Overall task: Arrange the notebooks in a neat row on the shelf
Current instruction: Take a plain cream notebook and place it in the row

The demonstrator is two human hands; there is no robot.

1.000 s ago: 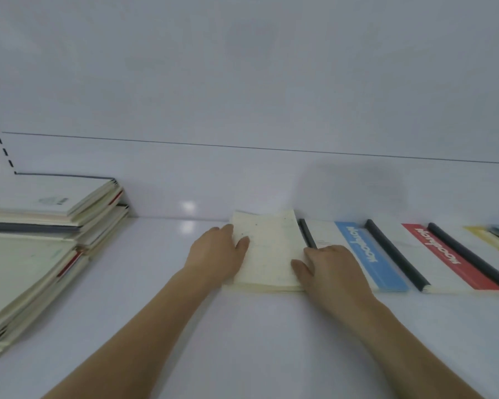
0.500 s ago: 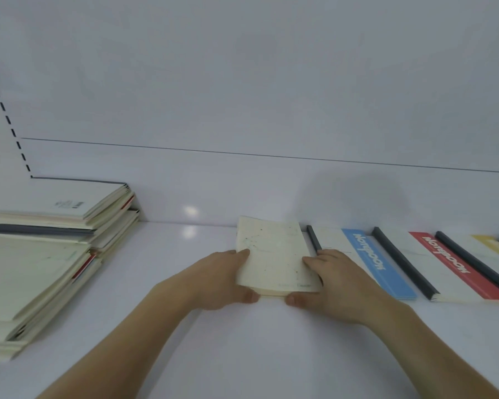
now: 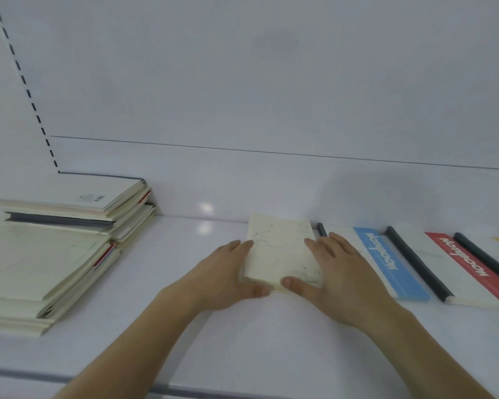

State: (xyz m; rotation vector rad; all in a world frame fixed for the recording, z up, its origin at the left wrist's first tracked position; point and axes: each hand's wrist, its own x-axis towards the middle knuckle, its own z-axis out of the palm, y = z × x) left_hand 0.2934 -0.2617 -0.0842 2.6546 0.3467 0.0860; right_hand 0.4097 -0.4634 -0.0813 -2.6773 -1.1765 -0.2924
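1. Notebooks first: on the far left of the white shelf (image 3: 162, 318) sits a loose stack of notebooks (image 3: 55, 254), cream covers, thin red and dark edges peeking out, corners fanned unevenly.
2. Left hand (image 3: 222, 280) lies flat against the left edge of the cream notebook (image 3: 280, 251), fingers straight and close together along that side, thumb at its near edge.
3. That cream notebook lies flat mid-shelf, long axis running near to far, far end nearly at the back wall, tilted slightly leftward; matte speckled cover with faint dark marks, thick block of pages showing at the near edge.
4. Right hand (image 3: 340, 272) rests on its right side, fingers straight and together on the cover, thumb pressed to the near edge, close to the left thumb.
5. Just beside it, touching or overlapping, the blue-striped notebook (image 3: 386, 263), dark spine, white lettering.
6. Further right, the red-striped notebook (image 3: 467, 269), same slant, glossy flat covers.
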